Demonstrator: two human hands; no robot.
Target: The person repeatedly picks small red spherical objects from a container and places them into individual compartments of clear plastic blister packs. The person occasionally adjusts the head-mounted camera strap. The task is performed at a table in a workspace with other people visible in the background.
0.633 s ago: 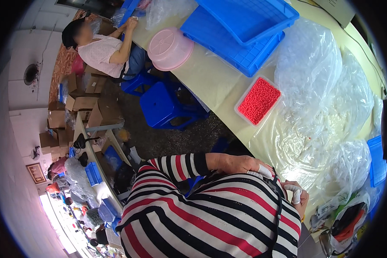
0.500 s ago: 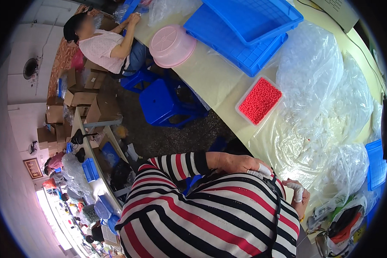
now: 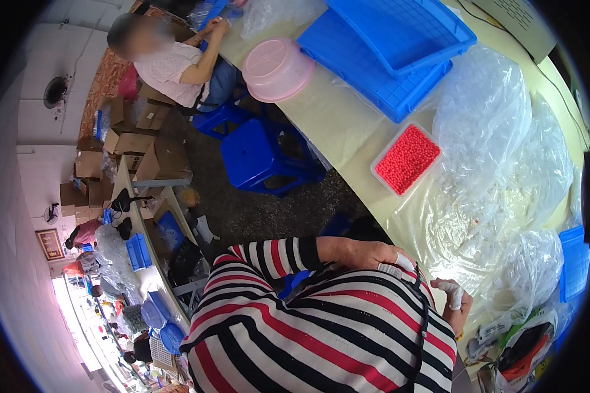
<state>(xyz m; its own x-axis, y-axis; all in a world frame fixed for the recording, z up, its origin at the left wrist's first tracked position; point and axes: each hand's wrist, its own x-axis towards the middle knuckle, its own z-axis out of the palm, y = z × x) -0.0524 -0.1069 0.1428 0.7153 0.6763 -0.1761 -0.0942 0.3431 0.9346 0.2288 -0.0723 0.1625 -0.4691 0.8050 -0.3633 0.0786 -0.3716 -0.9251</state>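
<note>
My left hand (image 3: 367, 254) is held close against my striped top at the table's near edge. White coverings wrap some of its fingers, which are bent together; their tips are partly hidden by the top. A little to the right, my right hand (image 3: 455, 306) is curled, also with white wrapping on its fingers. Anything pinched in either hand is too small or too hidden to make out. Beyond the hands, a clear plastic tub (image 3: 375, 171) full of small red beads (image 3: 408, 159) rests on the table.
Crumpled clear plastic bags (image 3: 482, 108) lie on the table's right side. Stacked blue trays (image 3: 373, 82) and a pink basin (image 3: 276, 69) stand farther back. A blue stool (image 3: 252, 154) is on the floor at left; another person (image 3: 177, 69) sits beyond it.
The whole view has shifted slightly, so table items appear a little farther right and lower. My hands stay near my top in almost the same pose.
</note>
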